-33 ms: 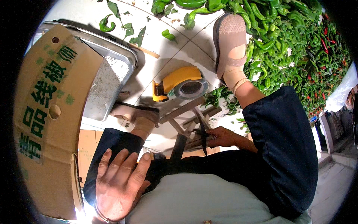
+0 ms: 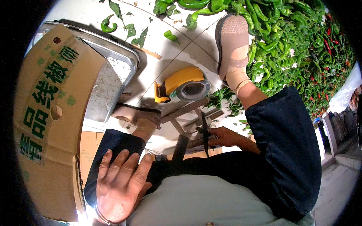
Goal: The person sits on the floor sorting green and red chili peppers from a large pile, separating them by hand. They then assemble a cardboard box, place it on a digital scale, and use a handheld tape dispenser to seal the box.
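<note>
My left hand (image 2: 122,184) lies palm down on my dark left trouser leg, its fingers stretched out and a bracelet at the wrist. Low between my legs, my right hand (image 2: 226,137) is closed beside a slim, dark, pointed piece (image 2: 205,141). Its fingertips are partly hidden, and I cannot tell what they grip. Just beyond that hand lies a brown wooden frame (image 2: 181,113) of crossed bars. A yellow tape dispenser (image 2: 183,78) with a roll of tape lies on the tiles between my feet.
A printed cardboard box (image 2: 49,150) stands at my left, partly covering a metal tray (image 2: 130,56) with white bits inside. Green peppers (image 2: 279,56), some red among them, heap up at the right around my right shoe (image 2: 232,34). Loose leaves (image 2: 141,37) litter the floor.
The slim dark piece at my right hand has shifted slightly. My left hand stays where it was.
</note>
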Motion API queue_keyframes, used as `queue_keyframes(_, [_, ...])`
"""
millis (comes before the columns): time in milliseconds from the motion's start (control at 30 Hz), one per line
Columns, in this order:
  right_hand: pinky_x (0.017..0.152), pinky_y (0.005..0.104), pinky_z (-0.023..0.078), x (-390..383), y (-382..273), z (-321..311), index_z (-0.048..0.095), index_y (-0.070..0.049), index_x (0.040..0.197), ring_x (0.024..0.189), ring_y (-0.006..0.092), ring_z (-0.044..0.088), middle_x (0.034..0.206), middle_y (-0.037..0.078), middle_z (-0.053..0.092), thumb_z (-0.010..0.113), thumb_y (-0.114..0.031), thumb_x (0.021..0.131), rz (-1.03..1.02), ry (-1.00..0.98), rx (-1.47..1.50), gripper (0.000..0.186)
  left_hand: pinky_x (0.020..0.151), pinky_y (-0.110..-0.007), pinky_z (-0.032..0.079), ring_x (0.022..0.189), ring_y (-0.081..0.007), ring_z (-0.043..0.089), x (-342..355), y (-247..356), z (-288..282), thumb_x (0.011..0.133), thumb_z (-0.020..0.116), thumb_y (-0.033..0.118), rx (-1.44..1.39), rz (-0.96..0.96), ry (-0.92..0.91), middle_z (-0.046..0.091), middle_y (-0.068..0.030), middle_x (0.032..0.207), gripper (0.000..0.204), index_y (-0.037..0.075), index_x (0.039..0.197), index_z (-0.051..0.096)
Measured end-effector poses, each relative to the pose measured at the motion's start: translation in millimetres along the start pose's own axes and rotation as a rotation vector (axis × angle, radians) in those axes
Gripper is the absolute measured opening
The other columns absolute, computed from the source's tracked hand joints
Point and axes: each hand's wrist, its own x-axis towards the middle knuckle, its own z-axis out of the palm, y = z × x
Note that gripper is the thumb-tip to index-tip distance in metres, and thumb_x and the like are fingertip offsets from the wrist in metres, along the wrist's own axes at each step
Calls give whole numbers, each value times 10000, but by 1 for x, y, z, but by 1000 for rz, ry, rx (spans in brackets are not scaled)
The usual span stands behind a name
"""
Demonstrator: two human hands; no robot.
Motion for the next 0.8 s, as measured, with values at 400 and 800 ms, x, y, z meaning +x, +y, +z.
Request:
queue_keyframes(400, [750,414,462,-11,25,13,476,-178,1228,857,307,551,1056,162,560,604,-120,733,41,208,-108,515,1007,-515,279,1118,-353,467,-21,-2,2,848,461,424,188,-52,139,523,-159,1185,543,34,1225,483])
queue_keyframes(800, [780,449,464,23,132,50,438,-255,1286,912,347,541,1136,178,531,568,-59,721,-237,832,-220,612,897,-430,379,1011,-367,506,-67,36,61,716,668,162,200,-171,500,560,-192,1058,635,53,1287,413])
